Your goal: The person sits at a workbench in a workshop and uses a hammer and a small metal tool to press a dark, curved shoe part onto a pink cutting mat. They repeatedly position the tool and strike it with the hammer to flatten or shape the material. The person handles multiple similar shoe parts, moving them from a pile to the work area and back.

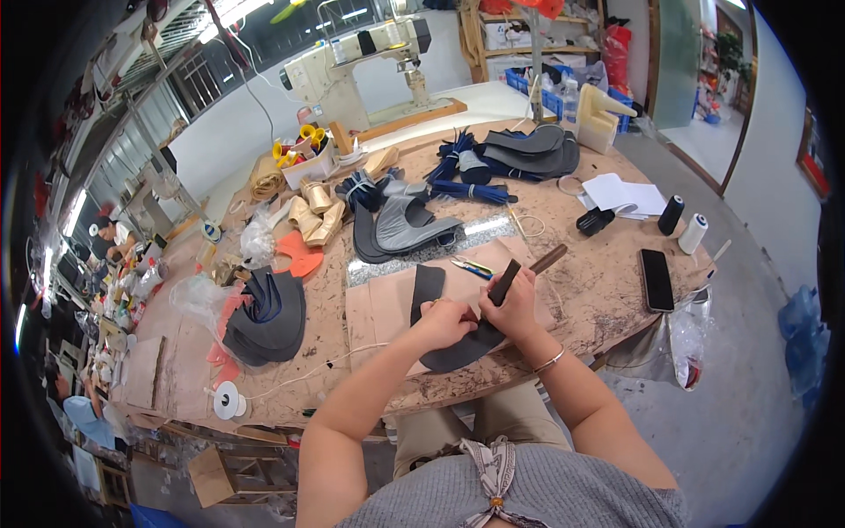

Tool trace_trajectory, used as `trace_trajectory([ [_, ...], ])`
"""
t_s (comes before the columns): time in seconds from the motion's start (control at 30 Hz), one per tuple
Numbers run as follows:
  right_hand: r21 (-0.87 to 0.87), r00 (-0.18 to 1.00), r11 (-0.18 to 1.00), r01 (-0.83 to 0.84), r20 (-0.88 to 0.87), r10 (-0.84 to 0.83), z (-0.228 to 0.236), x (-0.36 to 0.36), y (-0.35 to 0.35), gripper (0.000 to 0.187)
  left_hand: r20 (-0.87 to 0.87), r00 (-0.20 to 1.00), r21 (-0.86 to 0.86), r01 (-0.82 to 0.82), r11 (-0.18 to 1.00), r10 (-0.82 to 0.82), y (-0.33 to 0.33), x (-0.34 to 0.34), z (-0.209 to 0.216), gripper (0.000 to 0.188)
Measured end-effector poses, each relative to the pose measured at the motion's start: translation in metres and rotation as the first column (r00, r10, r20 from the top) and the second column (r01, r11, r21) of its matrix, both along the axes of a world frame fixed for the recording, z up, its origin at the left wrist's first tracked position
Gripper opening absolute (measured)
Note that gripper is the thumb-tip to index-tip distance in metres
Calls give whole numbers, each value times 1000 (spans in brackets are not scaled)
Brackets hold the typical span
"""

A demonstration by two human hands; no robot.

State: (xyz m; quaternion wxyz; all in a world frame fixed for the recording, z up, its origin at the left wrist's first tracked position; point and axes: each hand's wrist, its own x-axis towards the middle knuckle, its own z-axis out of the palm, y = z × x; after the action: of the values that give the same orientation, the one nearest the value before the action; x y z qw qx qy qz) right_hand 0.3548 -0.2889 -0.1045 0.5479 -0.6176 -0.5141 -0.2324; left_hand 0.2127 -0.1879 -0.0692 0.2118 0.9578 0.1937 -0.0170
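Observation:
A dark grey U-shaped leather-like piece lies before me on a pinkish-tan board. My left hand is closed, its fingertips pinching the inner edge of the piece's curve. Close beside it on the right, my right hand grips the piece, whose dark end sticks up past the thumb. Behind that hand a brown stick-like tool juts out to the upper right; whether the hand touches it is hidden. Small thread snips rest just beyond my hands.
Grey curved pieces lie stacked at the left, and more form a pile beyond the board. A thread spool stands near the front left edge. On the right are a phone, a black cone and a white cone. A sewing machine stands behind.

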Motion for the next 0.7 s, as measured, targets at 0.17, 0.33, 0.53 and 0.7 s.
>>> trace_trajectory([
  [0.17, -23, 1000, 1000, -13, -20, 13, 1, -1, -1, 21, -11, 1000, -117, -16, 993, 15, 9, -9, 9, 11],
  [0.33, -16, 999, 1000, -23, -31, 22, -1, -1, 4, 23, 377, 869, 392, 164, 905, -321, 4, -35, -31, 9],
  [0.53, 33, 996, 999, -15, 84, 12, 21, -24, -5, 17, 303, 851, 641, 150, 752, -428, -6, -37, -34, 14],
  [0.7, -320, 989, 939, -126, 31, 144, 21, -6, 5, 16, 238, 881, 649, 170, 742, -410, -9, -38, -31, 13],
])
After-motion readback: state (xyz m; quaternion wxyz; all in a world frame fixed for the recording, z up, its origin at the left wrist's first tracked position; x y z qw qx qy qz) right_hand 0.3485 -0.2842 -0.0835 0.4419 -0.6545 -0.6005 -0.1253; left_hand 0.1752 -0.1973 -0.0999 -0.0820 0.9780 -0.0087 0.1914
